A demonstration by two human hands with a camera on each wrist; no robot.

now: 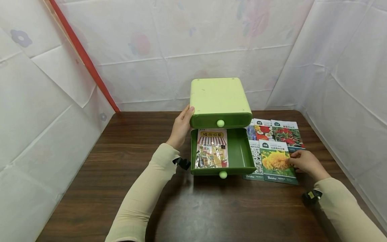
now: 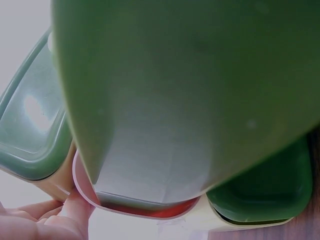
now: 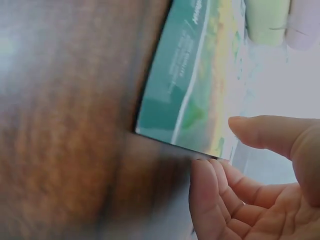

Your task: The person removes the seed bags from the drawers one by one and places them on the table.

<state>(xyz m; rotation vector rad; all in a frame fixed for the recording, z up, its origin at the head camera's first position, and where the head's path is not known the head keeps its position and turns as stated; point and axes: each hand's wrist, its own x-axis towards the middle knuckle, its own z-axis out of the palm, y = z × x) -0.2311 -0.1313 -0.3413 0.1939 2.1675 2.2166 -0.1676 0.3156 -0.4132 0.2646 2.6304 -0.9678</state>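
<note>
A small drawer cabinet point(image 1: 220, 95) with a light green top and round knobs stands at the back of the table. One green drawer point(image 1: 240, 148) is pulled out, with a flower-shop picture seed packet point(image 1: 212, 148) lying in its left part. My left hand point(image 1: 180, 126) rests against the cabinet's left side, its fingertips near the top front corner. On the right, my right hand point(image 1: 308, 163) pinches the edge of a yellow-flower seed packet point(image 1: 278, 163). In the right wrist view the thumb is above that packet point(image 3: 192, 95) and the fingers are at its underside.
Several more seed packets lie right of the cabinet: a red-flower packet point(image 1: 287, 134), a mixed-flower packet point(image 1: 263, 129) and a white-flower packet point(image 1: 256, 158) among them. The drawer partly covers some. Cloth-covered walls point(image 1: 181, 67) enclose the brown wooden table point(image 1: 130, 148) at back and sides.
</note>
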